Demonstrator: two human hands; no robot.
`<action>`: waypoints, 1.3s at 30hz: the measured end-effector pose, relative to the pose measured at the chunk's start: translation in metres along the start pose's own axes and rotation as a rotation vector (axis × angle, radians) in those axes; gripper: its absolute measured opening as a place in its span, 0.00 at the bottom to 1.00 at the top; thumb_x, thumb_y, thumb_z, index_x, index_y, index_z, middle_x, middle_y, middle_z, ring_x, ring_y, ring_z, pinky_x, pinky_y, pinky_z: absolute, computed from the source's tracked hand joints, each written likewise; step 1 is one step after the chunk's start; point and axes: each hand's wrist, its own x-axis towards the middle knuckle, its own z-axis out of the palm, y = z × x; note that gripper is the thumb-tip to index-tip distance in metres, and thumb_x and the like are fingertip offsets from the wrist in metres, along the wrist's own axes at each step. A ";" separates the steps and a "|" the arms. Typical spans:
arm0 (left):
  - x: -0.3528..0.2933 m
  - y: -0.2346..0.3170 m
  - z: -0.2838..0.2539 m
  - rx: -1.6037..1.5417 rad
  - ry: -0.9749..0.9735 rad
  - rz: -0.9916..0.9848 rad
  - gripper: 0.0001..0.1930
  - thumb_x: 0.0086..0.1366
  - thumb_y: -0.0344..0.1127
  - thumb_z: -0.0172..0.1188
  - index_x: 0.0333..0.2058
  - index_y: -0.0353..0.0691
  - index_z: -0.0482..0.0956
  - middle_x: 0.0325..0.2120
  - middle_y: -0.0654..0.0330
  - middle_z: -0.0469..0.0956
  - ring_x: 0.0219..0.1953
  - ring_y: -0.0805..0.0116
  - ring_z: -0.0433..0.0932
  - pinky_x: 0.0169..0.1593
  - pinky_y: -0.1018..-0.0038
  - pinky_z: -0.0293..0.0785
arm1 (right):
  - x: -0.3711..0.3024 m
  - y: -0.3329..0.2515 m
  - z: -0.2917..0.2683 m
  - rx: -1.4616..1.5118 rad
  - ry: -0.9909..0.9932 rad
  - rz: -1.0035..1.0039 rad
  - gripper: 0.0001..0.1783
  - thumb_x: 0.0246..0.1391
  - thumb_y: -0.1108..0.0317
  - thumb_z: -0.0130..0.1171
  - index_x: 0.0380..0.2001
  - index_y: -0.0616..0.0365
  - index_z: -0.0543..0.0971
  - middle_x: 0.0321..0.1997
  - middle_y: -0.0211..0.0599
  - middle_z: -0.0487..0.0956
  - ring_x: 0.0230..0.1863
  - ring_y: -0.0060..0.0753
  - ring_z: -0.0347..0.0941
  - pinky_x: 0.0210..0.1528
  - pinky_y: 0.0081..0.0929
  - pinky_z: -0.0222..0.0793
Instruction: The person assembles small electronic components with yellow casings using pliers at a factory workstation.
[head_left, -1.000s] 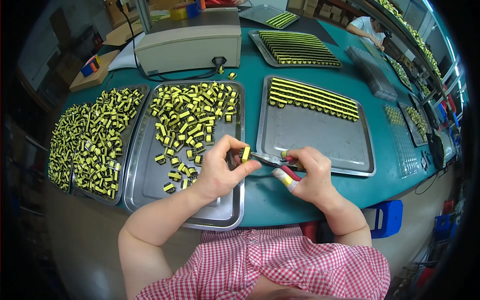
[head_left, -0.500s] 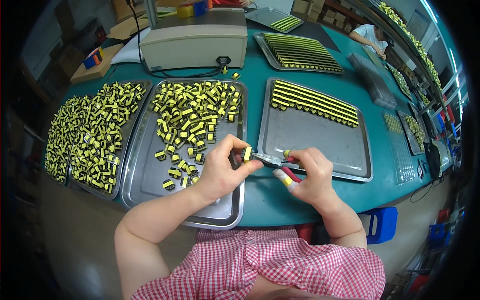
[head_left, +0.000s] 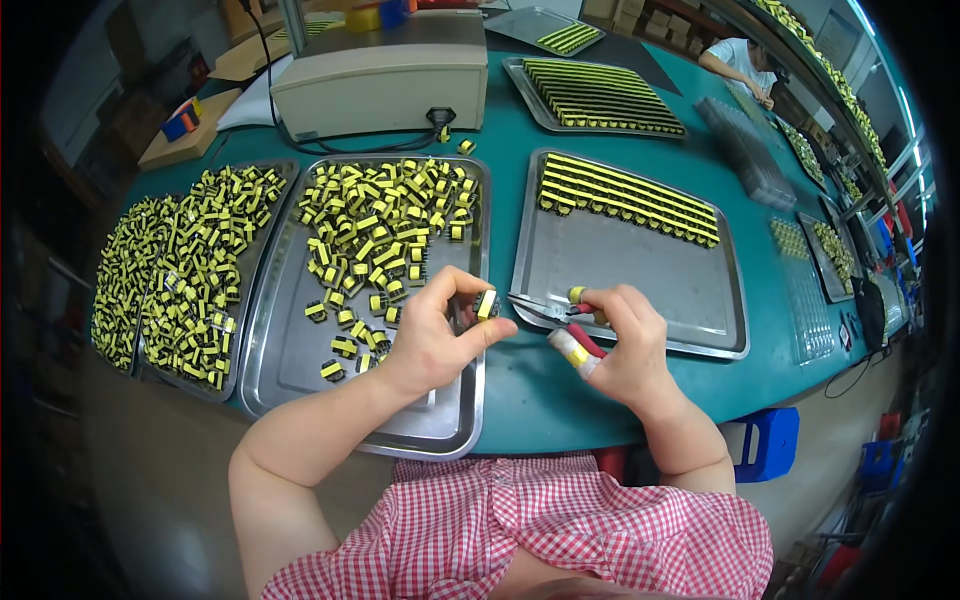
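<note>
My left hand (head_left: 437,335) pinches a small yellow-and-black transformer (head_left: 487,304) between thumb and fingers, above the right rim of the middle tray. In my right hand (head_left: 625,345) is a pair of red-handled pliers (head_left: 548,312), their narrow jaws parted and pointing at the transformer with a small gap between. Pale and yellow wrapping covers a finger of that hand. Loose transformers of the same kind lie heaped in the middle metal tray (head_left: 270,365). To the right, another metal tray (head_left: 640,285) bears neat rows of them along its far side.
More loose transformers (head_left: 205,270) fill trays at the far left. A beige box-shaped machine (head_left: 385,85) with a black plug and cable stands behind the middle tray. A full tray of rows (head_left: 600,95) sits farther back. Clear plastic trays (head_left: 745,150) are stacked at right, near another person (head_left: 738,65).
The pliers' jaws have come away from the transformer and parted. My left hand has shifted slightly left with the transformer still held.
</note>
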 end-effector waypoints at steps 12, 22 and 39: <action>-0.002 0.002 -0.001 0.067 -0.026 -0.009 0.18 0.49 0.26 0.66 0.37 0.36 0.68 0.27 0.68 0.69 0.26 0.84 0.66 0.29 0.85 0.64 | -0.001 -0.001 0.003 0.008 -0.041 -0.030 0.24 0.29 0.66 0.71 0.33 0.59 0.74 0.25 0.35 0.73 0.25 0.34 0.71 0.27 0.26 0.69; -0.002 0.004 0.000 0.092 -0.026 0.005 0.18 0.49 0.27 0.67 0.36 0.35 0.68 0.27 0.67 0.69 0.26 0.84 0.66 0.30 0.85 0.64 | -0.002 0.000 0.003 -0.017 -0.048 -0.041 0.22 0.28 0.66 0.72 0.30 0.58 0.73 0.23 0.34 0.72 0.23 0.33 0.70 0.24 0.27 0.68; -0.001 0.007 0.001 -0.010 0.028 -0.087 0.18 0.49 0.26 0.66 0.37 0.35 0.68 0.28 0.66 0.70 0.30 0.81 0.69 0.34 0.84 0.67 | -0.006 0.000 0.019 -0.011 -0.005 -0.011 0.20 0.30 0.69 0.71 0.29 0.60 0.74 0.22 0.36 0.73 0.22 0.33 0.73 0.24 0.24 0.69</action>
